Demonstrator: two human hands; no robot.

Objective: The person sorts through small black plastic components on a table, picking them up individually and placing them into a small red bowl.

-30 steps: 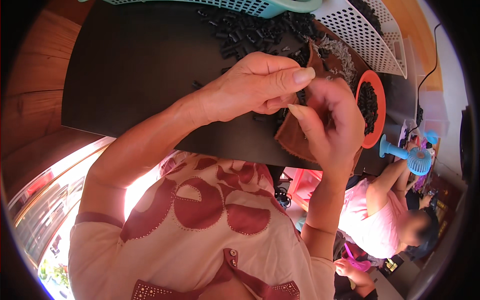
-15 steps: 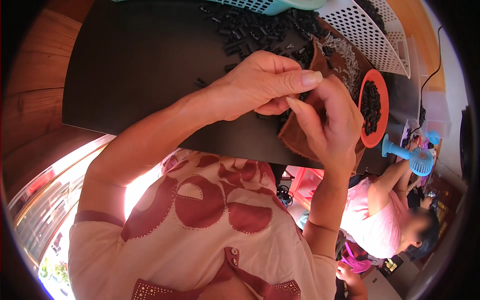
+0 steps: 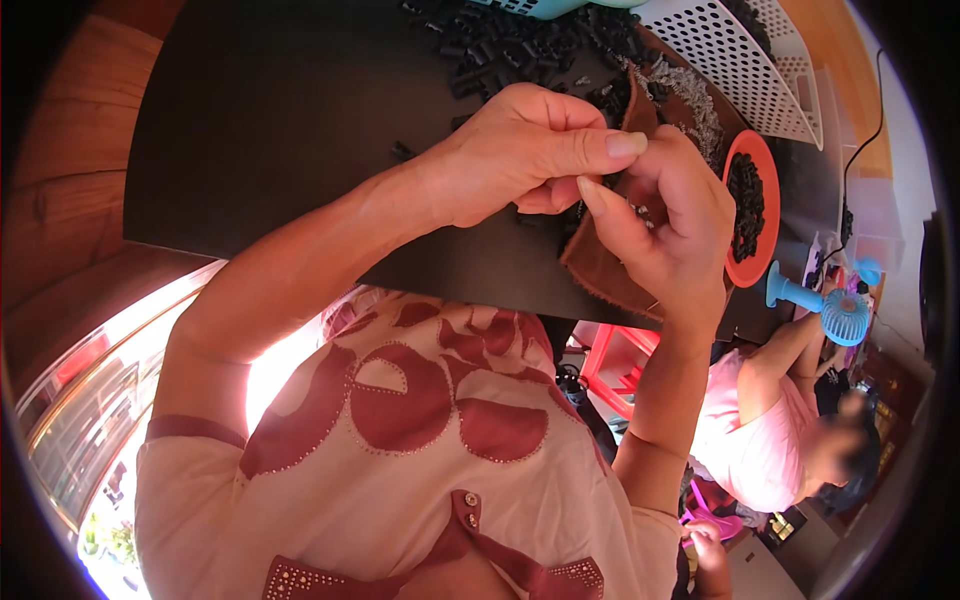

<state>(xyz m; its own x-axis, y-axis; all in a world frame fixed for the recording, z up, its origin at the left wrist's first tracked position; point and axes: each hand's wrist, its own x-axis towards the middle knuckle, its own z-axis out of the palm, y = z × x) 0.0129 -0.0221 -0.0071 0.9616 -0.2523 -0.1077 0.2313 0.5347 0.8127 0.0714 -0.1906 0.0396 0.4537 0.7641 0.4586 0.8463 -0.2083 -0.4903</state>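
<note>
Above the dark table (image 3: 260,130), my left hand (image 3: 535,150) and my right hand (image 3: 675,215) meet fingertip to fingertip. Both are closed in a pinch, and the fingers hide whatever is between them. Small silvery bits (image 3: 645,213) show by the curled fingers of my right hand; I cannot tell whether it holds them. Beneath the hands lies a brown cloth (image 3: 605,272), with a pile of small metal springs or clips (image 3: 690,95) on its far part. Many short black tubular parts (image 3: 520,50) lie heaped beyond my left hand.
An orange bowl (image 3: 768,180) of black parts stands to the right. White perforated baskets (image 3: 720,60) and a teal basket (image 3: 545,8) are at the far side. A small blue fan (image 3: 845,315) stands at the right. Another person in pink (image 3: 750,430) sits at the right.
My hands stay pinched together. The right hand has shifted slightly outward and its fingers have opened a little, letting silvery bits show. The view has moved slightly.
</note>
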